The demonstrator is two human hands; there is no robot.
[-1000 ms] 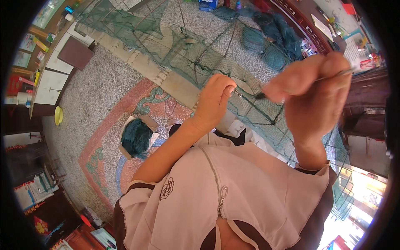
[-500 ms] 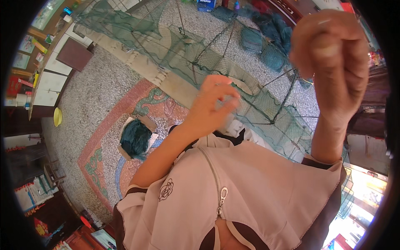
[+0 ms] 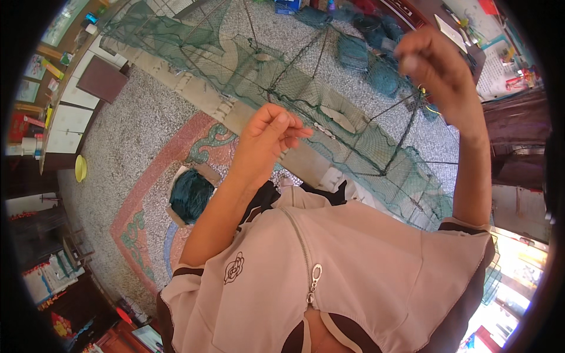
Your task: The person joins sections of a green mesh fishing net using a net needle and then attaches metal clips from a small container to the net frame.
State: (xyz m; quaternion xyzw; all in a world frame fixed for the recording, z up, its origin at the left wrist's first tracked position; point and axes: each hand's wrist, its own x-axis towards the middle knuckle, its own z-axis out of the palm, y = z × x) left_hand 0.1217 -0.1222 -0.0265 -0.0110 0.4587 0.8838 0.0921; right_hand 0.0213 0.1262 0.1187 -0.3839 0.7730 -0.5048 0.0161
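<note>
My left hand [image 3: 268, 138] is raised in the middle, over the edge of a long green mesh net [image 3: 365, 141]. Its thumb presses against the index finger in a pinch; whatever lies between them is too small to make out. Higher and to the right, my right hand [image 3: 438, 76] is held up with bent fingers, thumb and index fingertips close together. Any thread there cannot be seen. Dark cords and rods cross the net, which stretches from the upper left to the lower right. A dark teal bundle of fine strands [image 3: 191, 194] sits in an opened wrapper beside my left forearm.
Folded teal nets [image 3: 353, 53] lie on the speckled floor at the upper right, near a blue box [image 3: 287, 6]. White cabinets [image 3: 63, 129] line the left side, with a yellow bowl [image 3: 80, 168] by them. A dark wooden seat [image 3: 518, 129] stands at right.
My left hand has moved left and its fingers have come together in a pinch. My right hand has shifted left and farther from the camera, turning at the wrist.
</note>
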